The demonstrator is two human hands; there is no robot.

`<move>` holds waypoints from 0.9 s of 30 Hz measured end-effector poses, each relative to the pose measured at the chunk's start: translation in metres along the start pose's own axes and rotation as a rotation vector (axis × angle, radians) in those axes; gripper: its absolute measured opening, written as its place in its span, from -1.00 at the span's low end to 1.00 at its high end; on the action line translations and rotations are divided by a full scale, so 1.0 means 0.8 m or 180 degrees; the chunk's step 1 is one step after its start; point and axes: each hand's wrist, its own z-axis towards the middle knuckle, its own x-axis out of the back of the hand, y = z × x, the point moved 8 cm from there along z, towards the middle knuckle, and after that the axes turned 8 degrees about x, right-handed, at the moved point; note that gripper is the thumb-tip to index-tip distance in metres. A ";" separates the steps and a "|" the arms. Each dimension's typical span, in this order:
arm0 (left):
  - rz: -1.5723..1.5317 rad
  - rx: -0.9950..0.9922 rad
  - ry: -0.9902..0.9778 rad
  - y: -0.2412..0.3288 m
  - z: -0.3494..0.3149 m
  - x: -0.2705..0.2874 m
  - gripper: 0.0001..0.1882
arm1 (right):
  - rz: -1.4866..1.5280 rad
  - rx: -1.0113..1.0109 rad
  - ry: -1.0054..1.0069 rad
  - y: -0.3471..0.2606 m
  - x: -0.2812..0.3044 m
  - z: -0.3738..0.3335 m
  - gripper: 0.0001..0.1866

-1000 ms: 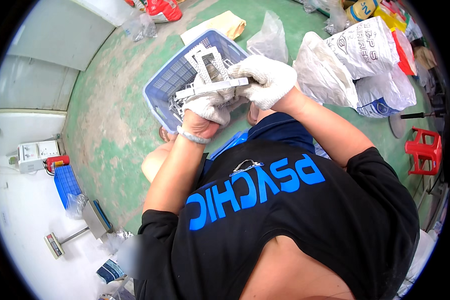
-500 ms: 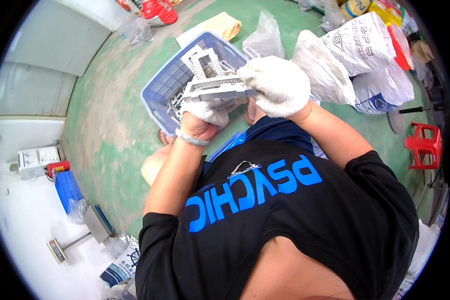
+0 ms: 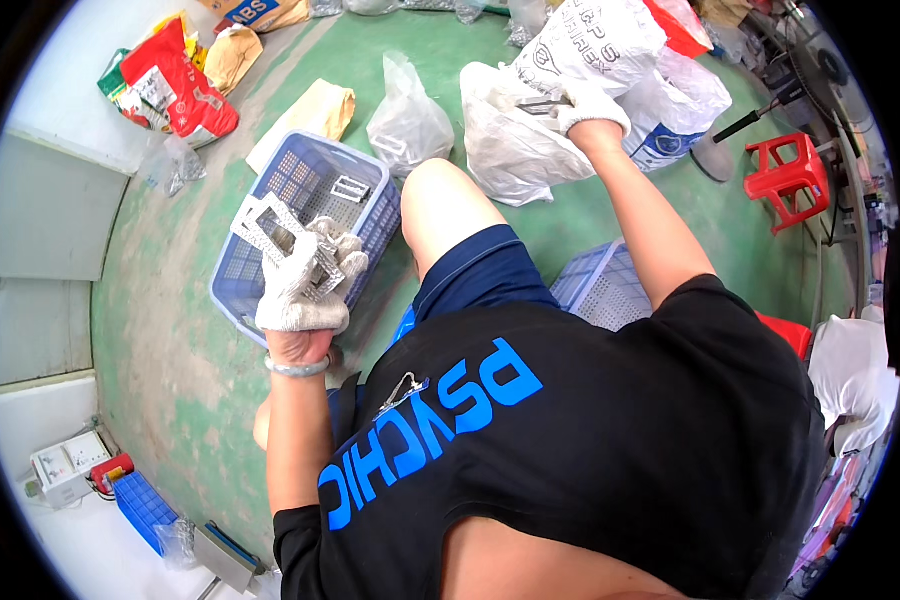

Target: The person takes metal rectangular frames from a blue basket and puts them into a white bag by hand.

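My left hand (image 3: 305, 285), in a white glove, grips a stack of flat grey metal frames (image 3: 275, 232) over the blue plastic basket (image 3: 370, 235). One more grey frame (image 3: 350, 188) lies inside the basket. My right hand (image 3: 590, 105), also gloved, reaches out to the white plastic bag (image 3: 510, 140) and pinches a thin grey metal piece (image 3: 542, 102) at the bag's mouth. My bare knee (image 3: 445, 205) lies between the two hands.
A second blue basket (image 3: 600, 290) sits by my right thigh. Large white sacks (image 3: 610, 40), a small clear bag (image 3: 405, 125), a red stool (image 3: 785, 175), a beige envelope (image 3: 310, 115) and red packets (image 3: 175, 85) lie on the green floor. A white wall edge runs along the left.
My hands were together on the stack of frames over the basket. The right hand has let go and swung right to the white bag; the left hand keeps the stack.
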 end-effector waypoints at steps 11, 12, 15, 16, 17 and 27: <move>-0.0302 0.0265 -0.0290 -0.013 0.003 -0.005 -0.54 | 0.0528 0.0521 -0.1018 -0.083 -0.084 0.003 -0.48; -0.0363 0.0292 -0.0344 -0.012 0.003 -0.010 -0.53 | 0.1108 0.0594 -0.1102 -0.119 -0.084 -0.003 -0.49; -0.0665 0.0127 -0.0530 -0.001 -0.003 -0.018 -0.49 | 0.2571 0.1146 -0.1169 -0.253 -0.022 -0.031 -0.46; -0.0732 -0.0026 -0.0375 0.003 -0.003 -0.020 -0.47 | 0.2793 0.0999 -0.1115 -0.276 -0.011 -0.041 -0.47; -0.0791 -0.0125 -0.0438 0.006 -0.004 -0.018 -0.48 | 0.2582 0.1162 -0.1655 -0.312 0.002 -0.043 -0.51; -0.0675 -0.0344 -0.0194 0.000 -0.001 0.006 -0.51 | 0.3602 0.0873 -0.1095 -0.356 -0.055 -0.076 -0.20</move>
